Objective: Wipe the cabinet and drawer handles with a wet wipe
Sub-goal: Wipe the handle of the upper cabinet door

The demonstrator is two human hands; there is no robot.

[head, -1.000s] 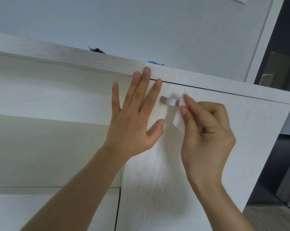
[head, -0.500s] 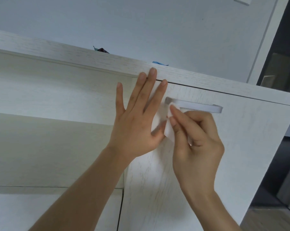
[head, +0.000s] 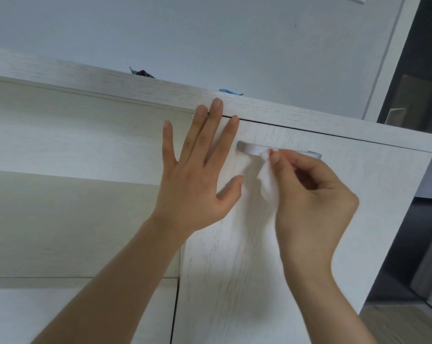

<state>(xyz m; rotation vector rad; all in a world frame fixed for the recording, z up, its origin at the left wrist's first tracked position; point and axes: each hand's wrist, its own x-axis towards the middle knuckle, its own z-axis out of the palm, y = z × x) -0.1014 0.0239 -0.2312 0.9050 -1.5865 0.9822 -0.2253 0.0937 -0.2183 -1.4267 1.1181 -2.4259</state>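
While flat against the door (head: 309, 232), left hand (head: 197, 187), fingers upward.

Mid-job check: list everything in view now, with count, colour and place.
cabinet door: one, white woodgrain, centre right.
handle: one, silvery, near the door's top edge.
wet wipe: one, white, on the handle, hanging below it.
top board: one, white, above the door.
dark item: one, on the top board, mostly hidden.
blue item: one, on the top board, mostly hidden.
left hand: one, flat on the door, left of the handle.
right hand: one, pinches the wet wipe.
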